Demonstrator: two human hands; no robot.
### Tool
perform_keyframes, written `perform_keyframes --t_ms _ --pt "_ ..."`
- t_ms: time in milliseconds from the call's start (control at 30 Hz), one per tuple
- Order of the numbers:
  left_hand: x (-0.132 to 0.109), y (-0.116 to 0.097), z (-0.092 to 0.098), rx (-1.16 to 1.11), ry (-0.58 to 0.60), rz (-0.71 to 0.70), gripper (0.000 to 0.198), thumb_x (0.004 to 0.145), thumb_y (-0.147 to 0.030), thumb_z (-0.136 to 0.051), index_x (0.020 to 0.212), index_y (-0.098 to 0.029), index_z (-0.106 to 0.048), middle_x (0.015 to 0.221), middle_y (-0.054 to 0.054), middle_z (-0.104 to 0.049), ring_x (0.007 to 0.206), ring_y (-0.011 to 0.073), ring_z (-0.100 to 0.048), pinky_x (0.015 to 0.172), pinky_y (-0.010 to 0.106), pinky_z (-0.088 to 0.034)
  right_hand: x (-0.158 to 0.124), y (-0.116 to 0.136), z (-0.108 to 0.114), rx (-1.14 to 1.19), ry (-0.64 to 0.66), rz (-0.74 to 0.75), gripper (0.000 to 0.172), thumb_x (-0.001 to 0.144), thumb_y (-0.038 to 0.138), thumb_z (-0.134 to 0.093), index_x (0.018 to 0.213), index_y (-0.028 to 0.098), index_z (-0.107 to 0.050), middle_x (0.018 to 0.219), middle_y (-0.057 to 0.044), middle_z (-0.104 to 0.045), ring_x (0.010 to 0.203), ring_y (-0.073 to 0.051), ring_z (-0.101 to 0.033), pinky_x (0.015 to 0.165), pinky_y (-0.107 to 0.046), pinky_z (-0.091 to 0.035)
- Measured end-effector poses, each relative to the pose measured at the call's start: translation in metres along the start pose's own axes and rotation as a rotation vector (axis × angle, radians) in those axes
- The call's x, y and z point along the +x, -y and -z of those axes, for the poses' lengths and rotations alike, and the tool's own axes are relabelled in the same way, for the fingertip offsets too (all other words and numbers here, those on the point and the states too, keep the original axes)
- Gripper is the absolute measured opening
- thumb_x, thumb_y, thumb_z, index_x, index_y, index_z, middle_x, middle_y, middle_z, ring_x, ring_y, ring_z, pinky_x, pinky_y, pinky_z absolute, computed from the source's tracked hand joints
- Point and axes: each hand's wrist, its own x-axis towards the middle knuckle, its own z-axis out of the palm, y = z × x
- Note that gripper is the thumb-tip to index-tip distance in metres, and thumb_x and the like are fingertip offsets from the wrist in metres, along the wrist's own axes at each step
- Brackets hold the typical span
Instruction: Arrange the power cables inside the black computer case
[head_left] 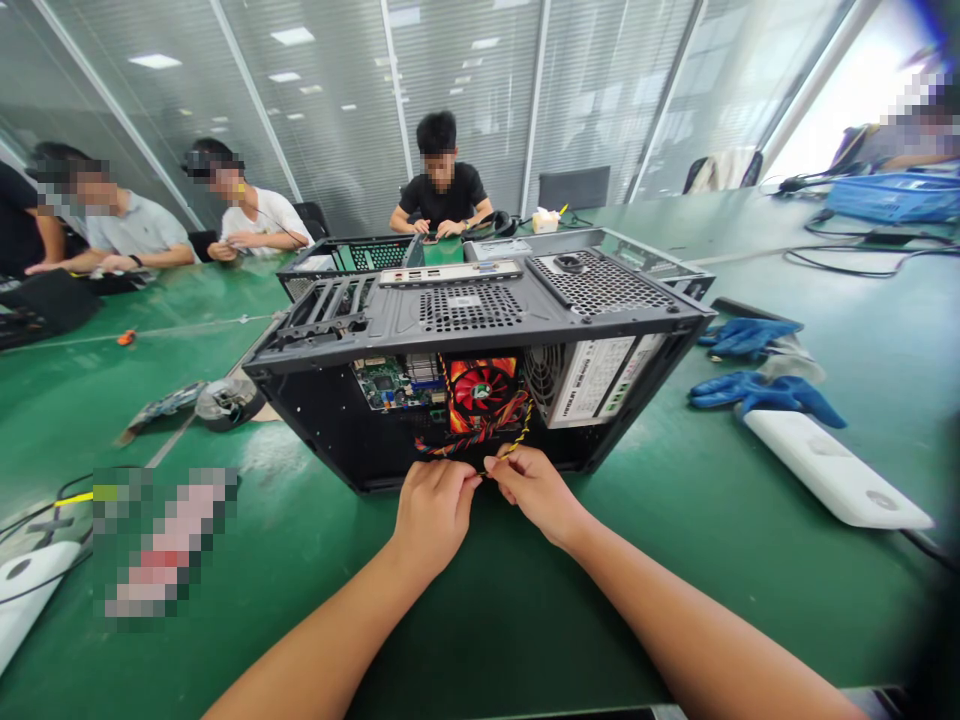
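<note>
An open black computer case [300, 410] lies in front of me with its inside facing my hands. A bundle of twisted cables [480, 437] hangs across a red fan [482, 388]. Out of it runs a yellow-and-black cable [527, 425], which my right hand [534, 487] pinches between thumb and fingers. Close beside it, my left hand [437, 508] is closed, its fingertips pinching the same cable just outside the case opening. The cable's end is hidden by my fingers. A power supply [600, 383] sits at the case's right, and a circuit board [386, 385] shows at the left.
Blue gloves [780, 395] and a white power bank-like block [836, 470] lie to the right. More case frames [360, 253] stand behind. A clear-wrapped item [225, 402] and a white block [34, 600] are at the left. Several people sit around the green table [300, 600].
</note>
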Motion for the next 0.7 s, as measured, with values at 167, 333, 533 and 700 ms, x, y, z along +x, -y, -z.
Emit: perform_keyframes --t_ms 167,333,533,700 --pt "0.0000 -0.0019 -0.0008 0.063 -0.097 -0.069 0.009 0.090 -0.023 -0.056 0.091 -0.017 -0.062 0.082 0.005 -0.066 0.077 0.0187 -0.058 0.072 0.034 -0.040 0.0015 -0.0049 0.0002 -0.086 -0.031 0.060 0.044 0.084 0.047 -0.056 0.053 0.020 -0.043 0.053 0.004 -0.041 0.049 -0.009 -0.036 0.049 -0.026 -0.029" --pt "0.0020 -0.0025 -0.0008 0.118 -0.077 -0.112 0.012 0.090 -0.025 -0.058 0.082 -0.018 -0.065 0.074 0.003 -0.064 0.073 0.0177 -0.056 0.070 0.033 -0.037 0.0019 -0.0075 -0.0008 -0.082 0.001 0.065 0.044 0.084 0.049 -0.055 0.053 0.020 -0.043 0.053 0.005 -0.039 0.049 -0.010 -0.034 0.048 -0.026 -0.028" --pt "0.0008 -0.0009 -0.0027 0.117 -0.041 -0.062 0.020 0.092 -0.026 -0.054 0.077 -0.018 -0.065 0.066 0.002 -0.060 0.068 0.0168 -0.053 0.068 0.032 -0.035 0.0011 -0.0062 -0.0002 -0.090 0.014 0.111 0.043 0.085 0.043 -0.057 0.052 0.020 -0.042 0.055 0.004 -0.042 0.052 -0.010 -0.037 0.051 -0.026 -0.031" --pt "0.0012 -0.0009 -0.0033 0.061 -0.022 -0.026 0.017 0.092 -0.026 -0.054 0.082 -0.018 -0.065 0.070 0.002 -0.063 0.069 0.0171 -0.054 0.070 0.032 -0.036 0.0006 -0.0025 -0.0011 -0.089 -0.006 0.105 0.041 0.084 0.044 -0.058 0.054 0.019 -0.045 0.057 0.003 -0.044 0.052 -0.010 -0.039 0.050 -0.026 -0.031"
